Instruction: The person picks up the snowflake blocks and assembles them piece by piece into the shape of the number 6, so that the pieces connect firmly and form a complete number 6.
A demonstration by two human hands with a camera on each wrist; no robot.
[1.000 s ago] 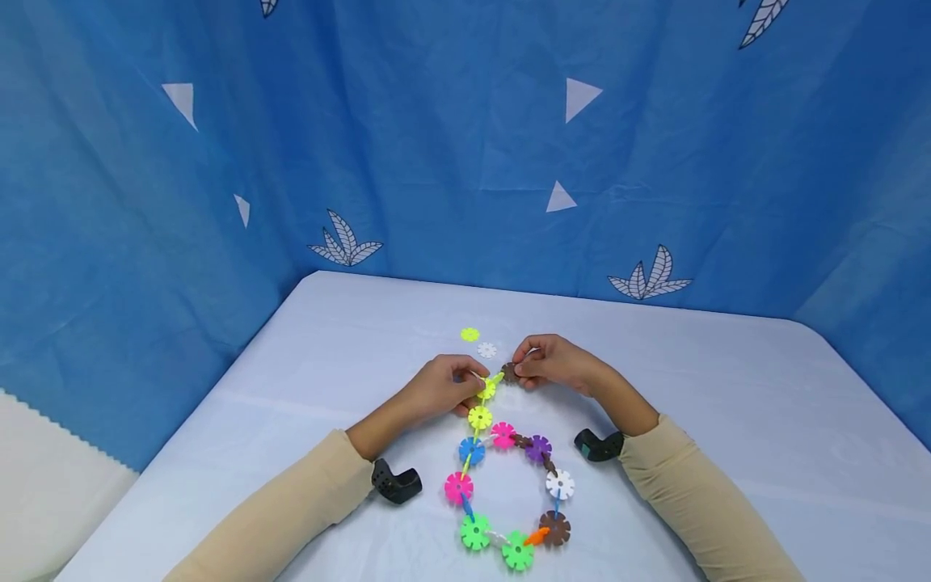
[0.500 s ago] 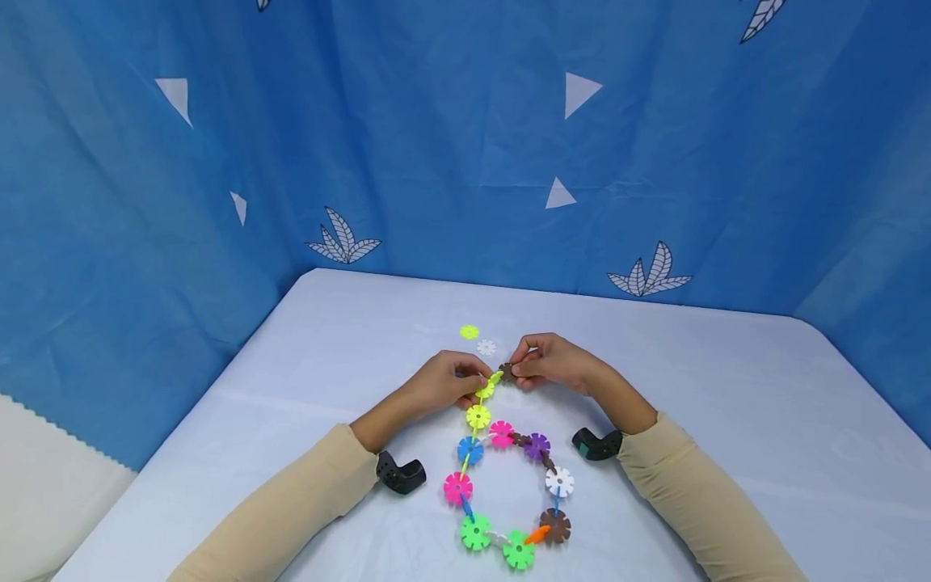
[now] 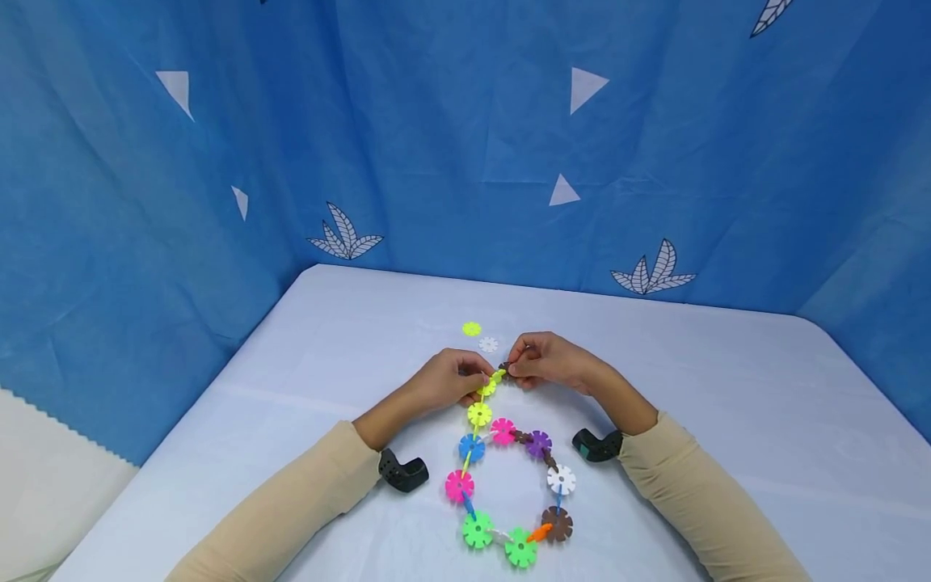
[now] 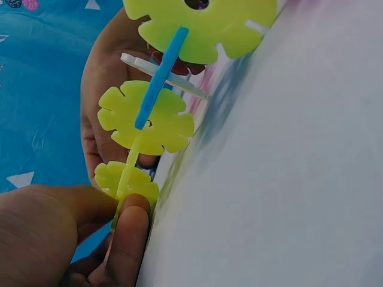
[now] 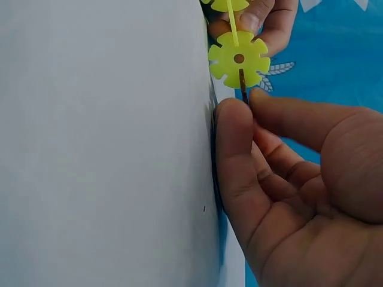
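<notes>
My left hand (image 3: 444, 381) pinches a yellow notched plastic disc (image 3: 489, 389) near the upper end of a chain of interlocking discs. Between the thumb and index finger of my right hand (image 3: 550, 360) is a brown disc (image 3: 503, 369), mostly covered by the fingertips. In the right wrist view, the brown disc's edge (image 5: 243, 81) meets a slot of a yellow disc (image 5: 258, 57); how deep it sits I cannot tell. Below the left hand, another yellow disc (image 3: 479, 415) links down to a blue disc (image 3: 471, 449) on a ring of coloured discs.
The ring includes pink (image 3: 459, 487), green (image 3: 478, 530), brown (image 3: 560, 525), white (image 3: 561, 480) and purple (image 3: 538, 444) discs. A loose yellow disc (image 3: 472, 329) and a loose white disc (image 3: 489, 345) lie beyond the hands on the white table (image 3: 684, 380). A blue curtain (image 3: 465, 145) hangs behind.
The brown disc and right hand have shifted slightly left, closer to the yellow disc. Less of the brown disc shows now. The left hand keeps its pinch.
</notes>
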